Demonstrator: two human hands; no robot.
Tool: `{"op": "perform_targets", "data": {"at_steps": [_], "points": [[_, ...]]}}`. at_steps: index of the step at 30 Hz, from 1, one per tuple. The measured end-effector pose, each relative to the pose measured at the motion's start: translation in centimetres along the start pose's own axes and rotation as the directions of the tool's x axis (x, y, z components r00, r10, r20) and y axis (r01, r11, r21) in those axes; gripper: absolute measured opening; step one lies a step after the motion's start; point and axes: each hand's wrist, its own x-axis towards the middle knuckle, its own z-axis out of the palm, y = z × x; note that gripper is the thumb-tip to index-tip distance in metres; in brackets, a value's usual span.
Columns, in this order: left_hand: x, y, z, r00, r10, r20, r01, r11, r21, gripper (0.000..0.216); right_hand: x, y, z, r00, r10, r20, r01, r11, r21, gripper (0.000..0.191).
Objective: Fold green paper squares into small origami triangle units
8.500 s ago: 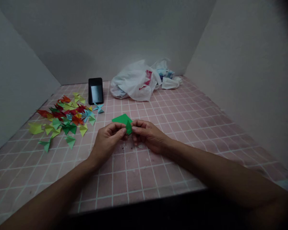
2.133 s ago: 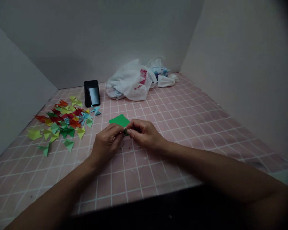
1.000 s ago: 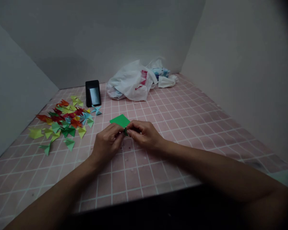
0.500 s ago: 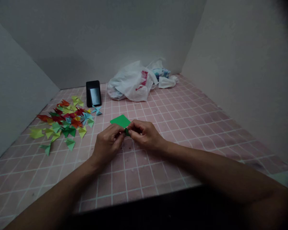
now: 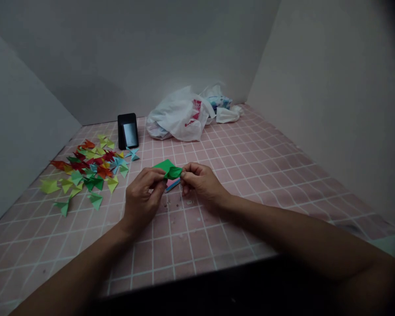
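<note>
Between my two hands is a small piece of folded green origami paper [image 5: 174,172], raised a little above the table. My left hand [image 5: 145,189] pinches its left end between thumb and fingers. At the other end, the thumb and forefinger of my right hand [image 5: 202,182] are closed on it. Flat on the table behind it lies a stack of square paper [image 5: 163,165] with a green sheet on top, partly hidden by the folded piece and my left fingers. Pink and blue sheet edges show at the stack's near side.
Many small folded paper pieces [image 5: 91,169] in red, orange, yellow, green and blue lie at the left. A black phone [image 5: 127,131] rests behind them. White plastic bags [image 5: 181,115] sit by the back wall. The table has a pink checked cover [image 5: 250,171].
My hands have drawn slightly apart, and the folded green paper between them now shows more of its spread shape. The stack's pink and blue edges have come into sight.
</note>
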Motion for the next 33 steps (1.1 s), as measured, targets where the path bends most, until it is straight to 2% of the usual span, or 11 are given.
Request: {"op": "perform_targets", "data": {"at_steps": [5, 10, 15, 20, 24, 29, 33], "points": [[0.06, -0.11, -0.12, 0.992, 0.101, 0.069, -0.111, 0.982, 0.155, 0.015, -0.21, -0.24, -0.11, 0.998, -0.016, 0.06, 0.022, 0.996, -0.09, 0.009], [0.02, 0.13, 0.02, 0.984, 0.119, 0.13, -0.147, 0.961, 0.234, 0.015, -0.22, -0.37, -0.26, 0.987, -0.083, 0.136, 0.101, 0.987, -0.128, 0.02], [0.04, 0.43, 0.06, 0.982, 0.135, 0.129, -0.162, 0.959, 0.233, 0.014, -0.01, -0.08, -0.37, 0.984, -0.143, 0.105, 0.164, 0.958, -0.234, 0.019], [-0.03, 0.31, 0.08, 0.987, 0.105, 0.121, -0.129, 0.969, 0.212, 0.015, -0.11, -0.24, -0.47, 0.963, -0.234, 0.136, 0.264, 0.925, -0.274, 0.014], [-0.05, 0.14, 0.13, 0.99, 0.074, 0.121, -0.093, 0.983, 0.161, 0.015, -0.09, -0.23, -0.58, 0.92, -0.342, 0.192, 0.391, 0.838, -0.381, 0.005], [-0.05, 0.24, 0.14, 0.99, 0.044, 0.134, -0.062, 0.988, 0.138, 0.015, 0.04, -0.05, -0.75, 0.87, -0.419, 0.259, 0.492, 0.732, -0.471, 0.007], [0.0, 0.38, 0.12, 0.988, 0.037, 0.149, -0.056, 0.99, 0.132, 0.016, -0.3, -0.39, -0.63, 0.873, -0.402, 0.276, 0.488, 0.709, -0.508, 0.01]]}}
